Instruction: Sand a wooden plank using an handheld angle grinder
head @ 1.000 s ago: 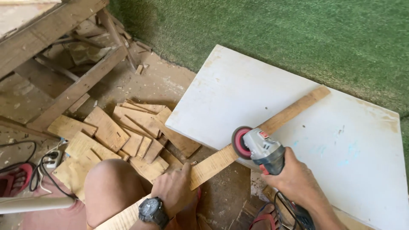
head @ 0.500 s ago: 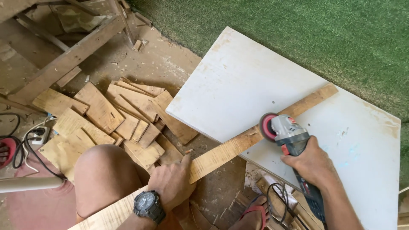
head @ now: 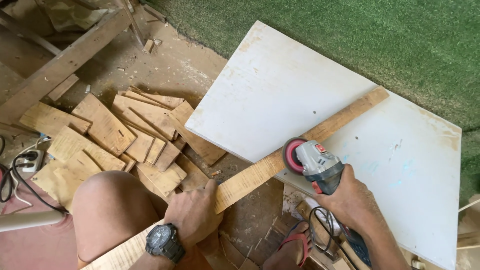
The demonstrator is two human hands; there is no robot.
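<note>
Wood: a long pale plank [head: 280, 160] runs diagonally from the lower left of the frame up to the right of centre, its upper half lying on the white board [head: 280, 80].
Head view, left hand: my left hand [head: 195, 215] is closed over the plank's lower stretch, fingers wrapped on its edge just below centre, pressing it down beside my bare knee [head: 107, 210]. A dark wristwatch [head: 164, 242] sits on that wrist.
Head view, right hand: my right hand [head: 350, 200] is clenched round the body of a grey angle grinder [head: 315, 162]; its red disc [head: 292, 156] meets the plank where the wood leaves the board's lower edge.
Cord: the grinder's black cable [head: 325, 225] loops down toward my foot in a red sandal [head: 295, 245] at the bottom of the frame.
Around: a heap of short wooden offcuts [head: 125, 130] lies on the dusty floor at left of centre, green turf [head: 350, 30] fills the upper right, and a dark timber beam [head: 65, 65] crosses the upper left.
Step, as I judge it: grinding or cutting the plank at the disc's contact point.
Next move, as I judge it: a steady disc line with firm pressure from my left hand, which should stay well back from the wheel, and the cable kept clear.
</note>
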